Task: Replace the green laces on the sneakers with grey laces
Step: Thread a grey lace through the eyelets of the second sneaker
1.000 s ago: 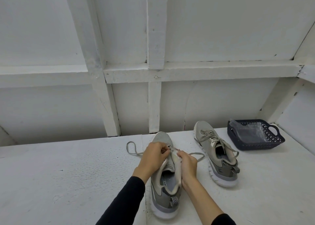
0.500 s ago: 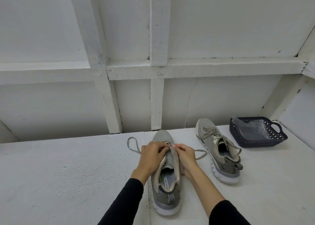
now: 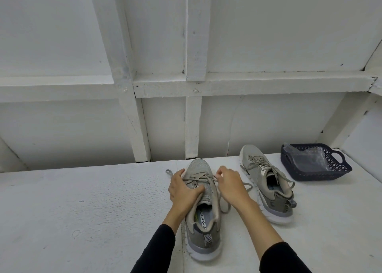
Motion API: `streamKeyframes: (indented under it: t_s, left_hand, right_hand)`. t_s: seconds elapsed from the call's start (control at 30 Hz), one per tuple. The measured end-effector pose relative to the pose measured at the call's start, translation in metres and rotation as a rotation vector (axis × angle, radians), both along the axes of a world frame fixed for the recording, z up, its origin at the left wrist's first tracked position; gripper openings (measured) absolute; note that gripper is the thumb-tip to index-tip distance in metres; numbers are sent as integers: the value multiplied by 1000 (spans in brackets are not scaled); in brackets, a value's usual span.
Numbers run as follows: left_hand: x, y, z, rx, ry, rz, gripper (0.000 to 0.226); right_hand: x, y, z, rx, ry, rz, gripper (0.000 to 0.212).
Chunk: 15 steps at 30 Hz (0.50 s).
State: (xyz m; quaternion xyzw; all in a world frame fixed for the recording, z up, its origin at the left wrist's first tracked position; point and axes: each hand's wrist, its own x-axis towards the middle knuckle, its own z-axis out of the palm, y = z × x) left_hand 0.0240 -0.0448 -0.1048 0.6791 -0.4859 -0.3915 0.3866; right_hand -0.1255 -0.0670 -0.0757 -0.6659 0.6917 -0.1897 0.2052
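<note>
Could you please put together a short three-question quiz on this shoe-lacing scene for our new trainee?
1. True or false: the dark basket holds a clear plastic bag.
2. Which hand pinches the grey lace of the near sneaker? A left, B right.
3. Fill in: the far sneaker lies between the near sneaker and the ____.

Key:
1. True.
2. B: the right hand pinches the lace, while the left hand rests on the upper.
3. Basket.
</note>
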Motion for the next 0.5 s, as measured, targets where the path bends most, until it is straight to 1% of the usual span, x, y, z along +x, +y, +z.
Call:
streamKeyframes:
  t_s: [0.03, 0.07, 0.1, 0.13, 0.23, 0.27, 0.3, 0.33, 0.37, 0.43, 0.5]
  left_hand:
    - [-1, 0, -1, 10, 22, 14, 96]
    - [-1, 1, -2, 10, 42, 17, 99]
    - [-1, 1, -2, 6, 67, 20, 102]
    - [-1, 2, -3, 2, 91, 22, 103]
    - [0, 3, -2, 7, 134, 20, 102]
    - [-1, 3, -1, 7, 139, 16, 103]
    - [-1, 3, -1, 4, 144, 13, 102]
    - [-1, 4, 0, -3, 148, 9, 101]
    - [-1, 4, 0, -15, 146, 1, 99]
    - [-2, 4, -1, -55, 119, -31, 94]
    - [-3, 4, -3, -116, 96, -59, 86]
  right_hand:
    - [-2, 2, -3, 55, 23, 17, 17]
    - [-3, 4, -4, 91, -9, 34, 19]
    - [-3, 6, -1, 102, -101, 50, 23]
    - [-4, 8, 6, 87, -264, 49, 27]
    - [-4, 12, 38, 5, -978, -58, 26]
    - [-6, 11, 47, -22, -1166, -73, 24]
    - [-8, 9, 53, -50, -1285, -80, 24]
    - [-8, 8, 56, -85, -1307, -89, 24]
    - [-9, 6, 55, -123, -1207, -106, 25]
    - [-11, 6, 43, -182, -832, -127, 25]
    - [-14, 7, 24, -146, -519, -71, 21]
